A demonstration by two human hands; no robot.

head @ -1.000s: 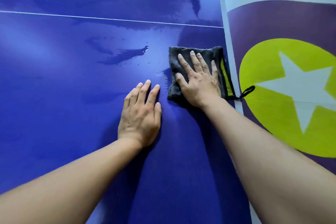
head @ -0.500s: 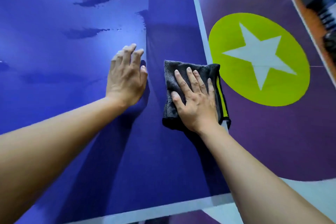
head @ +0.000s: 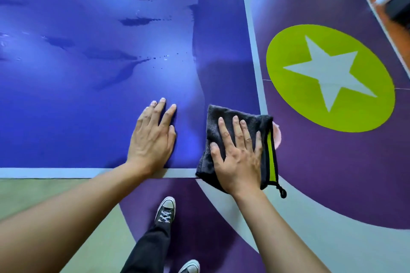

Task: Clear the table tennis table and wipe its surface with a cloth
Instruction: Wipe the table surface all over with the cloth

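Note:
A folded dark grey cloth (head: 221, 117) with a lime-green strip lies on the near right corner of the blue table tennis table (head: 88, 106), partly overhanging its edges. My right hand (head: 238, 153) presses flat on the cloth with fingers straight and spread. My left hand (head: 153, 139) rests flat on the bare table surface just left of the cloth, heel at the near white edge line. Wet streaks and droplets (head: 124, 68) mark the table further out.
The floor beyond the table's right edge is purple with a lime-green circle and white star (head: 330, 77). An orange strip with dark objects (head: 395, 6) sits at the top right. My dark trouser leg and sneaker (head: 165, 210) stand below the near table edge.
My right hand has drawn the cloth toward me along the right edge to the table's near corner. My left hand has slid back with it to the near edge.

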